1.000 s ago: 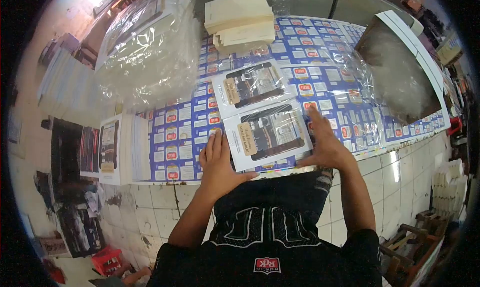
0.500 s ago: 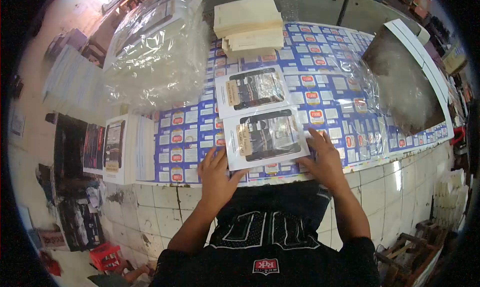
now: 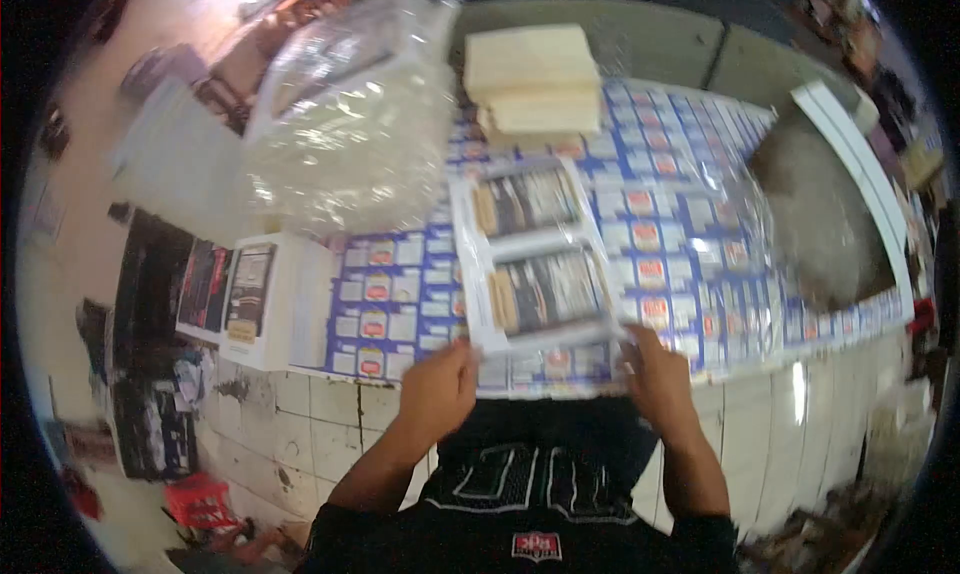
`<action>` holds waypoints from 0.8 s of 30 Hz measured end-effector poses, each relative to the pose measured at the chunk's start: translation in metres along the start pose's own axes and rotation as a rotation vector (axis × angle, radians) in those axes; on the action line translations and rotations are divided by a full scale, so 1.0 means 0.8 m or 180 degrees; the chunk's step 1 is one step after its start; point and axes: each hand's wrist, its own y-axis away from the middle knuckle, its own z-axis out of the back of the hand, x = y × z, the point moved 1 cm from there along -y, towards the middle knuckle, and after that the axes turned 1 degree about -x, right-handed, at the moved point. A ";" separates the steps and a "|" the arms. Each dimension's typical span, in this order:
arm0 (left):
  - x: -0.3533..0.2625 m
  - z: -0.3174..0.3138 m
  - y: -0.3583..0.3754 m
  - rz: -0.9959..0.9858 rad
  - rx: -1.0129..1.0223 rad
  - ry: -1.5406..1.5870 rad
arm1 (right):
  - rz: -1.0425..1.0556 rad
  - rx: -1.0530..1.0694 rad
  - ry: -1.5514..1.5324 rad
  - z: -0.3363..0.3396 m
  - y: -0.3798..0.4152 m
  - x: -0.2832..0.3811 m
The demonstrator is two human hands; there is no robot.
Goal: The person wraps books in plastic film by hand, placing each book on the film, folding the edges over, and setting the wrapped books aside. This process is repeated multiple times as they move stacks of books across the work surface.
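Two white sheets or booklets with dark printed covers lie one above the other at the table's middle, the upper one (image 3: 525, 200) farther back and the nearer one (image 3: 550, 292) toward my body. My left hand (image 3: 438, 389) is closed at the near left corner of the nearer one, fingers curled with the thumb on the edge. At its near right corner, my right hand (image 3: 655, 379) has its fingers bent in a pinch on the edge. Some motion blur softens the fingertips and the covers.
Blue printed sheets (image 3: 375, 324) cover the table. Cream paper stacks (image 3: 530, 64) stand at the back, beside a plastic-wrapped bundle (image 3: 350, 144). Upright booklets (image 3: 250, 299) are at the left edge. A brown, white-edged block (image 3: 825, 214) under clear plastic stands at the right.
Both hands have gone from spread fingers beside the nearer booklet to closed fingers at its near corners. The whole view has shifted, with the table appearing lower and farther right.
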 end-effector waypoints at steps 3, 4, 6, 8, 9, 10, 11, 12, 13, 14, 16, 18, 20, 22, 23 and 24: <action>-0.031 0.074 -0.002 -0.0192 -0.0226 0.0862 | 0.1131 -0.0602 -0.1239 0.057 0.028 0.019; -0.048 0.106 -0.004 -0.0667 -0.0511 0.1049 | 0.1256 -0.1075 -0.1184 0.080 0.038 0.029; -0.069 0.173 -0.019 -0.1443 -0.0811 0.0636 | 0.1205 -0.1830 -0.1671 0.129 0.059 0.083; -0.105 0.227 -0.048 -0.0724 -0.0462 0.1486 | 0.1372 -0.2774 -0.0892 0.174 0.035 0.120; -0.121 0.254 -0.070 -0.0458 -0.0189 0.1869 | 0.1256 -0.2374 -0.1027 0.211 0.020 0.159; -0.132 0.276 -0.093 -0.0199 0.0085 0.2244 | 0.1147 -0.1974 -0.1152 0.244 0.002 0.197; -0.136 0.292 -0.113 -0.0406 0.0005 0.2157 | 0.1263 -0.1631 -0.1635 0.267 -0.033 0.198; -0.139 0.309 -0.130 -0.0614 -0.0075 0.2065 | 0.1379 -0.1269 -0.2101 0.294 -0.067 0.195; -0.145 0.338 -0.147 -0.0709 -0.0205 0.1755 | 0.1594 -0.1479 -0.1839 0.319 -0.086 0.217; -0.156 0.369 -0.153 -0.0784 -0.0322 0.1448 | 0.1787 -0.1681 -0.1574 0.339 -0.098 0.237; -0.196 0.429 -0.129 -0.1076 -0.1198 0.0871 | 0.2494 -0.2180 -0.1197 0.368 -0.100 0.291; -0.203 0.478 -0.123 -0.1720 -0.2303 0.1082 | 0.3350 -0.2655 -0.0991 0.356 -0.082 0.339; -0.202 0.476 -0.116 -0.1742 -0.2751 0.0854 | 0.4111 -0.3007 -0.0921 0.334 -0.064 0.374; -0.183 0.477 -0.116 -0.1601 -0.3555 0.0295 | 0.4738 -0.3237 -0.0707 0.308 -0.074 0.397; -0.128 0.505 -0.136 -0.1468 -0.3371 -0.0220 | 0.4821 -0.3367 -0.0273 0.288 -0.099 0.399; -0.065 0.527 -0.154 -0.1328 -0.3171 -0.0726 | 0.4129 -0.3417 0.0956 0.282 -0.152 0.398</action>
